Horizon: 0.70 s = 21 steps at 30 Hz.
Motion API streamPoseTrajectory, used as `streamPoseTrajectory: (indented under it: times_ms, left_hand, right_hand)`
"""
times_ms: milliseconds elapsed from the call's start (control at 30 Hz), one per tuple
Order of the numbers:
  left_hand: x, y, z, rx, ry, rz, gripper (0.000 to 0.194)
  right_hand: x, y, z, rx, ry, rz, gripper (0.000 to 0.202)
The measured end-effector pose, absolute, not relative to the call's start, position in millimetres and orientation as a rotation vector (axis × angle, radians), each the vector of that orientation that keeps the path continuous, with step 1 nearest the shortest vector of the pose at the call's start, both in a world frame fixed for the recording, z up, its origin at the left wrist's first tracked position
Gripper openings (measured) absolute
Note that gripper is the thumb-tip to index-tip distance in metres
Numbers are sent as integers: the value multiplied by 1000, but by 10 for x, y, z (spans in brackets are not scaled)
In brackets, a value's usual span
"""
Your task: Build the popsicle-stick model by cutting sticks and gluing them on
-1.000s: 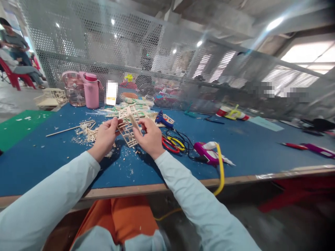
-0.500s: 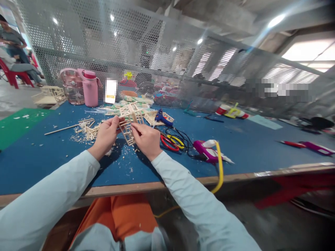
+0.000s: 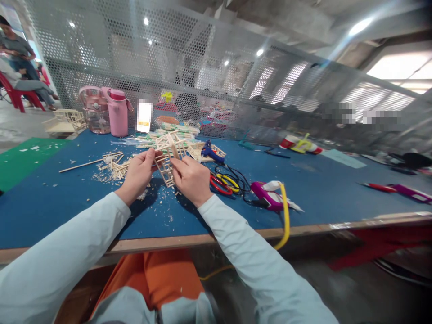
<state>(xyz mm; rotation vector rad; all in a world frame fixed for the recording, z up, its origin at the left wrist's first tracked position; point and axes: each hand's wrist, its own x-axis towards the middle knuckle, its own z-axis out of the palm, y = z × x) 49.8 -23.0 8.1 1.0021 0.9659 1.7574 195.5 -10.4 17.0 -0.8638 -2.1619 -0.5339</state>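
Note:
A small openwork frame of thin wooden sticks (image 3: 164, 170) is held tilted above the table. My left hand (image 3: 137, 174) grips its left side between thumb and fingers. On the right side my right hand (image 3: 193, 179) is closed, its thumb and fingertips pinching the frame's edge; the exact contact is partly hidden. Just left of my left hand lies a heap of short wood sticks and chips (image 3: 116, 169). Beyond the frame are bundles of sticks in plastic wrap (image 3: 175, 129).
A blue glue gun (image 3: 212, 152), red-handled scissors (image 3: 221, 185) and a purple glue gun (image 3: 268, 196) with a yellow cord lie to the right. Pink bottles (image 3: 118, 114) and a bright phone screen (image 3: 144, 114) stand behind. A perforated metal screen (image 3: 216, 90) backs the blue table (image 3: 317, 189).
The view has shifted slightly. My right hand's thumb and fingers have shifted a little on the frame's edge; both hands keep hold of it.

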Motion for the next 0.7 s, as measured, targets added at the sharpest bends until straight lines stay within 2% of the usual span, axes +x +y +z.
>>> streamPoseTrajectory:
  times_ms: [500, 700]
  left_hand:
    - [493, -209, 56, 980, 930, 1779, 49]
    - [493, -216, 65, 980, 934, 1767, 49]
  right_hand:
    - [1966, -93, 170, -914, -2199, -517, 27]
    - [1968, -85, 143, -852, -2163, -409, 26]
